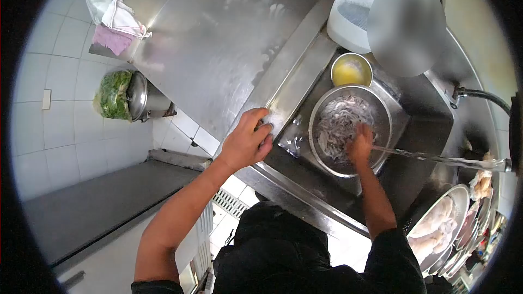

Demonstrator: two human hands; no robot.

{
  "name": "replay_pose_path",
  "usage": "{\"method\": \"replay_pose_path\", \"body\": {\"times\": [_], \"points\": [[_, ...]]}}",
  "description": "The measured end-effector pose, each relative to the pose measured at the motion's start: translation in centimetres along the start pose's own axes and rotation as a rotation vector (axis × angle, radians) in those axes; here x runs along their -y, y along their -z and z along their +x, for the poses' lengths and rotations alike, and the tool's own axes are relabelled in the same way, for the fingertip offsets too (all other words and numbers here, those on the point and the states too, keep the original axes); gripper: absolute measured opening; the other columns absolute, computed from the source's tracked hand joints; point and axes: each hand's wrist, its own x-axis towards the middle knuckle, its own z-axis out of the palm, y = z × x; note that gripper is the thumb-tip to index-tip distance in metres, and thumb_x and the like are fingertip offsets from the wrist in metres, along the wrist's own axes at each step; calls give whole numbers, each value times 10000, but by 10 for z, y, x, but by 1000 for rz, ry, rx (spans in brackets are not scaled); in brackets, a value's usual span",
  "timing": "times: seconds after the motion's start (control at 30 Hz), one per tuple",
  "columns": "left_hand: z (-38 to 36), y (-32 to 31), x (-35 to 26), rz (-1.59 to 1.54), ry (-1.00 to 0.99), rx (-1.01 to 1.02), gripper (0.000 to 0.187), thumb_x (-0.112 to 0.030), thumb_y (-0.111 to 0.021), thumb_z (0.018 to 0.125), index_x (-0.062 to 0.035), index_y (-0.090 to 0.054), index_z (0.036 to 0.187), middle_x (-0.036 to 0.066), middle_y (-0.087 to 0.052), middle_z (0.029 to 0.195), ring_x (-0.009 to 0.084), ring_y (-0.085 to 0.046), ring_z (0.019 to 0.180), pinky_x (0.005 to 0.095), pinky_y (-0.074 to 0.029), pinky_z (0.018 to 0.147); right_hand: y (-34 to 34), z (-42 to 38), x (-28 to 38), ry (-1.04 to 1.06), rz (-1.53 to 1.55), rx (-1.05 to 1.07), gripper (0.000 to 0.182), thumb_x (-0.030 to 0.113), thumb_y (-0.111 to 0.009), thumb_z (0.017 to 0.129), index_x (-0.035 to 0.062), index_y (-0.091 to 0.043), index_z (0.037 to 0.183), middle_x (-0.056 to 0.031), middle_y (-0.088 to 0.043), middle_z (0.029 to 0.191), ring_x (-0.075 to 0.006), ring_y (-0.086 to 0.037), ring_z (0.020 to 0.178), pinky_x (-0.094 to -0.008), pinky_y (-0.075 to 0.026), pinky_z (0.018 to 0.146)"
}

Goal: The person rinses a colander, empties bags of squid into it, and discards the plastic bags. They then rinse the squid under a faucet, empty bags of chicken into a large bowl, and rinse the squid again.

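In the sink [400, 185] stands a wide metal bowl [314, 149] of water and thin greyish-white strips [335, 122], whose kind I cannot make out. My right hand [359, 144] reaches down into this bowl, its fingertips among the strips and partly hidden by water. A stream of water [436, 157] from the tap on the right runs into the bowl near that hand. My left hand [248, 140] is at the sink's left rim, fingers bent and apart, holding nothing. Behind the large bowl is a smaller metal bowl [351, 71] with yellowish liquid.
A steel counter [218, 43] extends left of the sink. White plastic container [348, 35] at the back; bowl of pale raw meat [436, 223] at lower right. On the left are cloths [117, 22], a lidded pot [150, 98], bagged greens [114, 95] and a grey worktop [109, 201].
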Motion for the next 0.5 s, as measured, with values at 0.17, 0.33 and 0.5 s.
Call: {"method": "replay_pose_path", "body": {"times": [0.17,0.33,0.5], "points": [[-1,0,2,4,7,7,314,-5,-728,694,-41,-591,974,191,-496,1232,361,-524,1074,373,-521,777,-18,48,-7,-271,28,190,943,159,-786,661,108,-303,1470,-295,-424,1372,-490,-414,1261,-522,-426,1002],[-1,-1,3,2,10,8,316,-14,-725,701,-40,-591,986,195,-497,1235,360,-525,1079,384,-518,797,-13,58,-9,-342,183,225,941,139,-754,637,61,-297,1456,-290,-432,1356,-475,-502,1164,-500,-442,990],[0,1,-1,17,10,-7,275,-6,-705,692,-13,-599,945,168,-504,1214,356,-522,1112,361,-530,793,-13,40,-22,-400,350,187,902,159,-756,594,-23,-365,1386,-292,-502,1290,-419,-535,1158,-467,-428,1010]]}}
